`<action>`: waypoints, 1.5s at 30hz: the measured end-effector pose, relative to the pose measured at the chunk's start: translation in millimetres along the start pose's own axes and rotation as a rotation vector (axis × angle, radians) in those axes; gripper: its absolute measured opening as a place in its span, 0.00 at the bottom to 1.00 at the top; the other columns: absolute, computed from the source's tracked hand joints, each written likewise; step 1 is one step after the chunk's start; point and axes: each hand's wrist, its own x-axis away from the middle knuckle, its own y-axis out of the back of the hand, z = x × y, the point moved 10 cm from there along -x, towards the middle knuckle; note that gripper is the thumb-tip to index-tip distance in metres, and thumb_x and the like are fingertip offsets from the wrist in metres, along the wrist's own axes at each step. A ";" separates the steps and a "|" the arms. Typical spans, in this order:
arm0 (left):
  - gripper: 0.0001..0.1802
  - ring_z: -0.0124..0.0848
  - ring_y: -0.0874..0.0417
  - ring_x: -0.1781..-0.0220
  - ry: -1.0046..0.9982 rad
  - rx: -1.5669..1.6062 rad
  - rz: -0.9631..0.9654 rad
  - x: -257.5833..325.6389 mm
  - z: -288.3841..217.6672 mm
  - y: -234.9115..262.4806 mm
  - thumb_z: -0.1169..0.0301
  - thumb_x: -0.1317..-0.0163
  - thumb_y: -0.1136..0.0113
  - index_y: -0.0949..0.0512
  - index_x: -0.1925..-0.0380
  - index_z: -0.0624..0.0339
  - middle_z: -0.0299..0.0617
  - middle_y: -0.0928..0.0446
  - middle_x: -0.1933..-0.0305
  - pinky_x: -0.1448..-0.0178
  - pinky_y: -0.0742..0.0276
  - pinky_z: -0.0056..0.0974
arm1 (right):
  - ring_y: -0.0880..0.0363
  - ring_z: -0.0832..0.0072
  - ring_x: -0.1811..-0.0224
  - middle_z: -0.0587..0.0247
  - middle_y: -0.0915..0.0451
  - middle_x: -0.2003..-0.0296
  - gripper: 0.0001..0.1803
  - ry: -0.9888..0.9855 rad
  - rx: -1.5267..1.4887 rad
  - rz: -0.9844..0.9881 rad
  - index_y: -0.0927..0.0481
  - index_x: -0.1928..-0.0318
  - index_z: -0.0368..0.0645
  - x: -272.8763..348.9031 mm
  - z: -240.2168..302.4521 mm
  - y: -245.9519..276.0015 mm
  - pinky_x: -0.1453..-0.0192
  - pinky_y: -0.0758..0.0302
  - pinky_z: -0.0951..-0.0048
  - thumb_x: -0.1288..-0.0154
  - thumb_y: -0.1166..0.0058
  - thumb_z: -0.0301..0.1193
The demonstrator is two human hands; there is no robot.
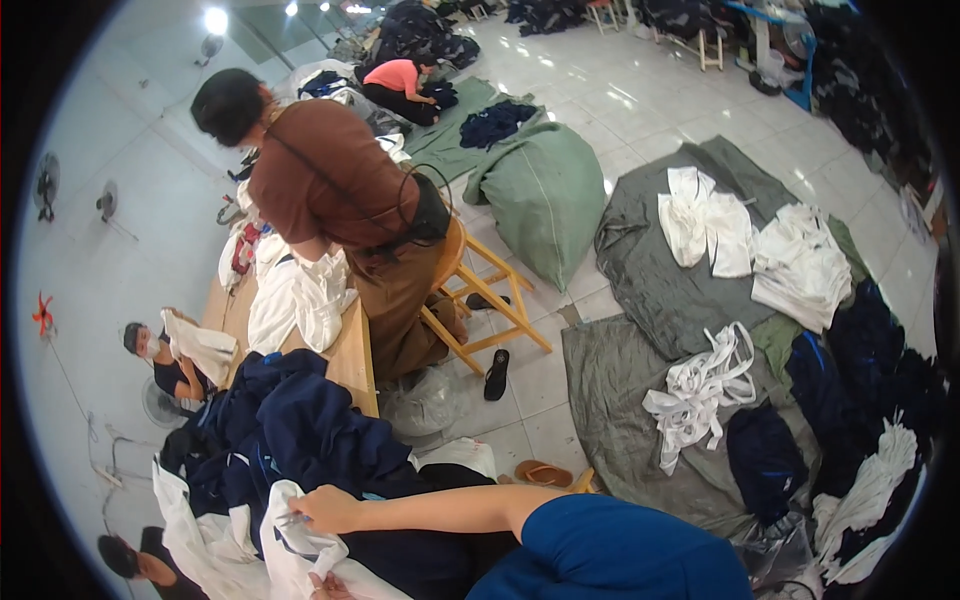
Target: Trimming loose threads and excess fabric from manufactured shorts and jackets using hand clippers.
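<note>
A white garment (285,555) with dark trim is bunched up near the lower edge. My right hand (325,508), at the end of a bare forearm from a blue sleeve, is closed on its upper part. Just below, my left hand (330,588) shows only in part at the picture's lower edge, its fingers closed on the same white cloth. Behind my right hand lies a big heap of navy garments (300,420). More white cloth (205,535) hangs to the left of the piece I hold.
A person in a brown shirt (330,170) stands beside a wooden stool (490,325) at the wooden table (350,355). White garments (300,300) lie on it. Grey sheets (620,420) with white garment piles cover the floor at right. A green sack (550,195) and sandals (543,473) are nearby.
</note>
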 end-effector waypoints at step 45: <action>0.13 0.31 0.28 0.44 -0.058 -0.642 -0.407 74.7 -45.0 202.9 0.75 0.38 0.48 0.27 0.53 0.61 0.43 0.28 0.44 0.45 0.31 0.33 | 0.22 0.81 0.72 0.66 0.18 0.71 0.08 -0.496 0.064 0.984 0.17 0.63 0.40 33.0 13.6 -5.3 0.64 0.26 0.78 0.42 0.43 0.28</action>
